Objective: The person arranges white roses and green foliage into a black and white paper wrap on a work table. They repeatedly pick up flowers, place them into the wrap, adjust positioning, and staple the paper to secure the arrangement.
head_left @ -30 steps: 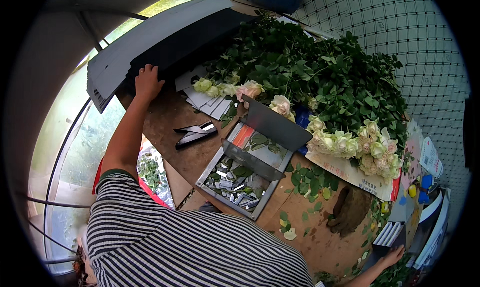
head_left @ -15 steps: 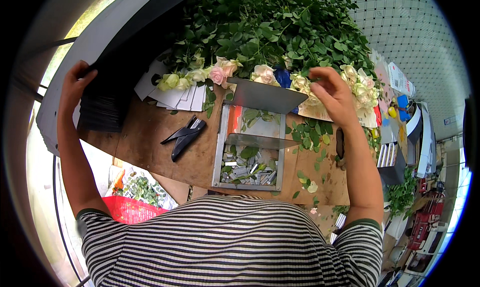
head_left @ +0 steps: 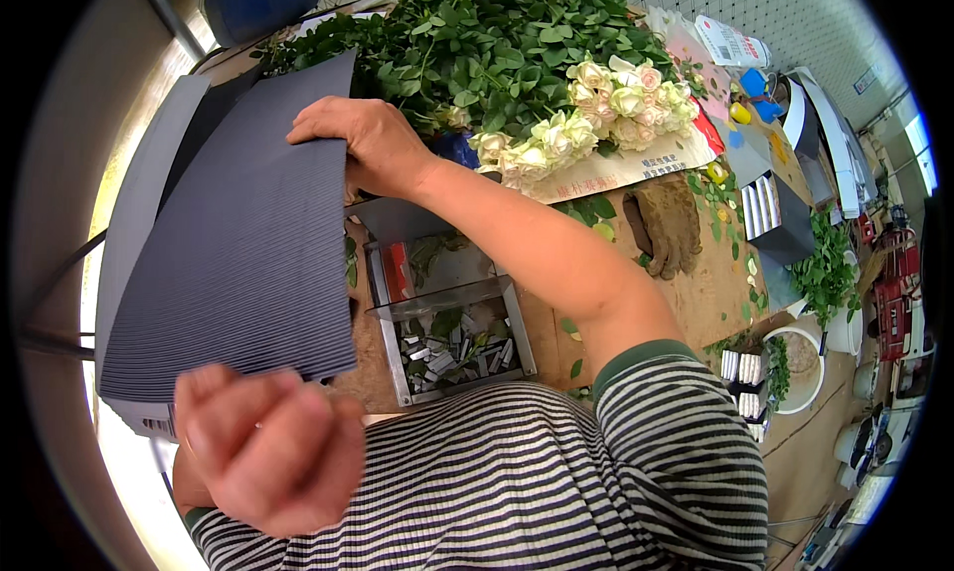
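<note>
Dark ridged sheet (head_left: 238, 248) stretches between the hands (head_left: 386, 152), near pale roses (head_left: 621, 104)

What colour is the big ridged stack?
The ridged stack is dark grey; head view shows it best.

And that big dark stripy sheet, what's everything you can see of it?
The dark grey sheet is wide, with thin ridges across it, and looks like corrugated card. It looks tilted, left of the metal box. The right hand grips its right edge. The left hand, blurred, is near its lower edge; I can't tell if they touch.
</note>
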Demonstrator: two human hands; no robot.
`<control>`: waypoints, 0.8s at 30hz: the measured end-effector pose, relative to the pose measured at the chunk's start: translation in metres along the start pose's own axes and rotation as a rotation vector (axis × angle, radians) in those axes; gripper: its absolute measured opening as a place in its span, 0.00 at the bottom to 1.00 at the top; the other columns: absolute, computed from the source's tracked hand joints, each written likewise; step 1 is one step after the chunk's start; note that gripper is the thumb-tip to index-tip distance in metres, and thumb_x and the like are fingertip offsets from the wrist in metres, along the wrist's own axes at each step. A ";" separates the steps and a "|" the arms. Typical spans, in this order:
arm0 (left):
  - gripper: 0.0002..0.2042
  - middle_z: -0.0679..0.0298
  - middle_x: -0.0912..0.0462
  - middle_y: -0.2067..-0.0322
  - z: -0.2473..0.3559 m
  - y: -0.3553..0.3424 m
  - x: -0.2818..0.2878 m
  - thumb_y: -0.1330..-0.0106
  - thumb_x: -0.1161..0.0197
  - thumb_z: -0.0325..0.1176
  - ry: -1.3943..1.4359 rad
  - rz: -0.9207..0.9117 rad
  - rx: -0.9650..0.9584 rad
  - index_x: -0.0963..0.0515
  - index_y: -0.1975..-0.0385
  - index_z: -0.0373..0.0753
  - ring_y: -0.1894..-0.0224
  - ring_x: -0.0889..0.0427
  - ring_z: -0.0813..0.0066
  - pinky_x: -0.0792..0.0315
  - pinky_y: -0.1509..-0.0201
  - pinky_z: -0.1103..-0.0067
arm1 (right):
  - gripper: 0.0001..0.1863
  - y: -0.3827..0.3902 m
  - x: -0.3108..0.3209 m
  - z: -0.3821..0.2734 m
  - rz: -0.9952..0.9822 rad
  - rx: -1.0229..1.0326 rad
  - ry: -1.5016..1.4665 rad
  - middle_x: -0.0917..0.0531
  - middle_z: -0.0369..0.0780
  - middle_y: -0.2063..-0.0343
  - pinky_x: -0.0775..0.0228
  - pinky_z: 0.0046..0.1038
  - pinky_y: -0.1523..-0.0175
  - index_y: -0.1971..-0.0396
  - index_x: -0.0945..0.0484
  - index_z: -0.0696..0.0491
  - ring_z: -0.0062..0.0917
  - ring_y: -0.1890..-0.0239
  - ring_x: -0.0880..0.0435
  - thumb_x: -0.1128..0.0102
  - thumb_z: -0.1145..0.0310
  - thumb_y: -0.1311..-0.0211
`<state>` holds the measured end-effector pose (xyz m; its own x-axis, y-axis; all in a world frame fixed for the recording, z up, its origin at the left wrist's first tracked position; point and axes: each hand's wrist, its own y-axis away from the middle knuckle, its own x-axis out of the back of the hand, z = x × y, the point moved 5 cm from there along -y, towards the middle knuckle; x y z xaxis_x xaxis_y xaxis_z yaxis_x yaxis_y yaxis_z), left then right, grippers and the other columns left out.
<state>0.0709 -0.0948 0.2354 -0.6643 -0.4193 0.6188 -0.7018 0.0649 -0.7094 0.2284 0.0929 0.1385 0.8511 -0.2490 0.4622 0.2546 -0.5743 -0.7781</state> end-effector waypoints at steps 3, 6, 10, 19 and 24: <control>0.13 0.72 0.26 0.65 0.027 0.012 -0.026 0.44 0.31 0.37 0.592 -0.114 -0.110 0.25 0.60 0.48 0.67 0.26 0.79 0.32 0.72 0.83 | 0.15 0.028 0.058 0.020 0.109 -0.063 -0.374 0.16 0.40 0.59 0.25 0.25 0.49 0.61 0.17 0.53 0.29 0.56 0.17 0.35 0.78 0.52; 0.27 0.61 0.29 0.51 -0.030 0.075 -0.060 0.44 0.38 0.53 1.308 -0.249 0.804 0.33 0.46 0.50 0.52 0.29 0.64 0.33 0.53 0.74 | 0.10 0.062 0.099 0.001 -0.083 -0.158 -0.880 0.17 0.45 0.56 0.27 0.30 0.46 0.62 0.16 0.58 0.30 0.52 0.18 0.37 0.72 0.42; 0.41 0.52 0.31 0.39 -0.089 0.144 -0.182 0.43 0.43 0.67 1.951 0.056 1.663 0.38 0.35 0.44 0.39 0.31 0.53 0.36 0.35 0.63 | 0.10 0.143 0.133 -0.021 -0.181 -0.460 -0.951 0.18 0.51 0.55 0.28 0.34 0.45 0.65 0.16 0.60 0.36 0.51 0.18 0.38 0.69 0.40; 0.15 0.62 0.18 0.56 -0.058 0.187 -0.233 0.34 0.41 0.30 1.347 -0.334 1.341 0.27 0.49 0.34 0.55 0.20 0.77 0.27 0.50 0.76 | 0.13 0.213 0.113 0.002 -0.392 -0.770 -0.678 0.19 0.47 0.58 0.24 0.24 0.67 0.52 0.24 0.60 0.25 0.73 0.17 0.49 0.73 0.33; 0.19 0.50 0.17 0.62 -0.047 0.226 -0.257 0.40 0.37 0.46 0.467 -0.858 1.350 0.25 0.58 0.38 0.57 0.18 0.52 0.25 0.55 0.66 | 0.16 0.264 0.078 0.030 -0.555 -1.058 -0.651 0.20 0.40 0.69 0.26 0.24 0.71 0.45 0.32 0.60 0.21 0.77 0.20 0.54 0.79 0.32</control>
<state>0.0713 0.0702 -0.0682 -0.4180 0.3882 0.8213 -0.3327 -0.9067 0.2592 0.3755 -0.0542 -0.0438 0.8884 0.4495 0.0934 0.4108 -0.8692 0.2754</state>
